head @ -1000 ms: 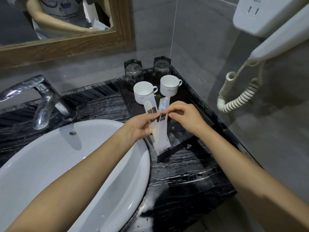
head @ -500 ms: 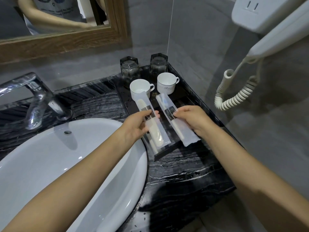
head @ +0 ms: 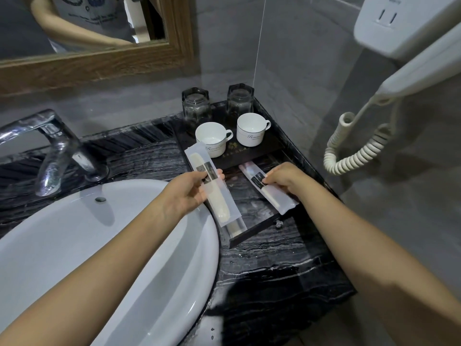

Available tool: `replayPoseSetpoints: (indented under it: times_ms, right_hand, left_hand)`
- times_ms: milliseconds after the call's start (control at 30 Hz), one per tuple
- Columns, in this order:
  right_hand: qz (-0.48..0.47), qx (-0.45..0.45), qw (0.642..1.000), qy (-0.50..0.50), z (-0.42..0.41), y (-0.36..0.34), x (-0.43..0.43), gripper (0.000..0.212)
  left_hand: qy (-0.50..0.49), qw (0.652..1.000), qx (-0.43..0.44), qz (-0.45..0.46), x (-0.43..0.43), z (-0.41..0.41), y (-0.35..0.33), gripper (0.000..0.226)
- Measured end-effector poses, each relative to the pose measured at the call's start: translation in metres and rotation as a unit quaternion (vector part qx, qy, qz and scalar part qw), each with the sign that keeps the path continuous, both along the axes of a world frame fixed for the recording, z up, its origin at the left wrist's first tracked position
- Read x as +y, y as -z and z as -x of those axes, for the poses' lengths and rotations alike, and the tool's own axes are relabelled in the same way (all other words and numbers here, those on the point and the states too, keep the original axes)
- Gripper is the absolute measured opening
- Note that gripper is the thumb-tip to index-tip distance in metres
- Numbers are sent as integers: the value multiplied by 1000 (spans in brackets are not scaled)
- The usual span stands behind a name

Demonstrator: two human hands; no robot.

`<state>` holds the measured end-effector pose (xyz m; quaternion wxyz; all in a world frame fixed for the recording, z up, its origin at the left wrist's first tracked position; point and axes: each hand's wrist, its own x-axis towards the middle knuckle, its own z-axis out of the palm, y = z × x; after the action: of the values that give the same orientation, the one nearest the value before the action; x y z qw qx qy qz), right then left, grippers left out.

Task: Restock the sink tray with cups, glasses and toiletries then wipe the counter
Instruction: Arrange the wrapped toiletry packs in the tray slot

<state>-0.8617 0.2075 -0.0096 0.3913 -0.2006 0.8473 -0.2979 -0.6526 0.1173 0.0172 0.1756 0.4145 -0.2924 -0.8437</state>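
A black tray (head: 257, 228) sits on the dark marble counter right of the sink. At its back stand two glasses (head: 195, 106) (head: 240, 99) and two white cups (head: 213, 138) (head: 250, 132). My left hand (head: 185, 193) grips a white sealed toiletry packet (head: 219, 198) by its dark label, held above the tray's left side. A further clear packet (head: 234, 229) lies under it in the tray. My right hand (head: 284, 179) presses a second white packet (head: 270, 193) down flat in the tray's front right part.
A white basin (head: 87, 250) fills the lower left, with a chrome tap (head: 56, 151) behind it. A wall hairdryer with coiled cord (head: 359, 148) hangs at the right. The marble counter (head: 269, 273) ends close in front of the tray. A framed mirror is above.
The two packets were held together upright between both hands. They are now apart: the right one has gone down flat into the tray, the left one is tilted lower over the tray's left side.
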Motion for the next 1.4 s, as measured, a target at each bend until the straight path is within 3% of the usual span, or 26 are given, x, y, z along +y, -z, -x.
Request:
replayPoseSetpoints:
  times_ms: [100, 167, 233, 367, 667, 767, 800, 867, 933, 967, 1033, 1133, 1267, 1333, 1400]
  right_hand:
    - [-21, 41, 999, 2, 4, 14, -13, 28]
    - [-45, 89, 995, -8, 8, 21, -16, 21]
    - [-71, 125, 989, -18, 9, 24, -16, 28]
    - [-75, 142, 987, -26, 10, 27, -16, 16]
    - [-94, 183, 976, -73, 12, 25, -1, 12]
    - [-27, 264, 959, -95, -4, 11, 6, 10]
    - [24, 250, 963, -97, -12, 4, 8, 13]
    - [117, 110, 981, -106, -33, -13, 14, 20]
    - [148, -49, 981, -118, -51, -27, 20, 30]
    - [148, -77, 978, -122, -57, -31, 21, 34]
    - [158, -78, 978, -108, -61, -36, 24, 31]
    - [182, -67, 977, -85, -58, -43, 24, 4]
    - [197, -42, 978, -57, -47, -54, 31, 4]
    - [173, -45, 983, -51, -38, -58, 36, 5]
    - [113, -38, 991, -58, -28, -57, 40, 5]
  left_hand:
    - [-18, 1000, 5, -5, -5, -3, 0, 29]
    - [-21, 1000, 5, -8, -7, -1, 0, 28]
    - [-23, 1000, 8, -13, -7, 0, 2, 27]
    - [-31, 999, 14, -19, -7, 0, 4, 28]
    - [-20, 1000, 13, 4, 5, 9, 12, 35]
    - [-20, 999, 13, 21, 10, 11, 13, 32]
    - [-23, 999, 19, 22, 11, 13, 13, 30]
    - [-27, 999, 37, 23, 13, 19, 11, 25]
    - [-26, 998, 51, 31, 18, 26, 8, 21]
    - [-24, 997, 56, 40, 20, 29, 6, 21]
    - [-24, 996, 61, 65, 24, 35, 1, 20]
    - [-35, 994, 54, 93, 23, 40, -4, 17]
    - [-41, 990, 34, 134, 21, 37, -6, 15]
    - [-59, 980, -6, 190, 16, 30, -1, 8]
    - [-68, 942, -108, 310, 8, 21, 10, 20]
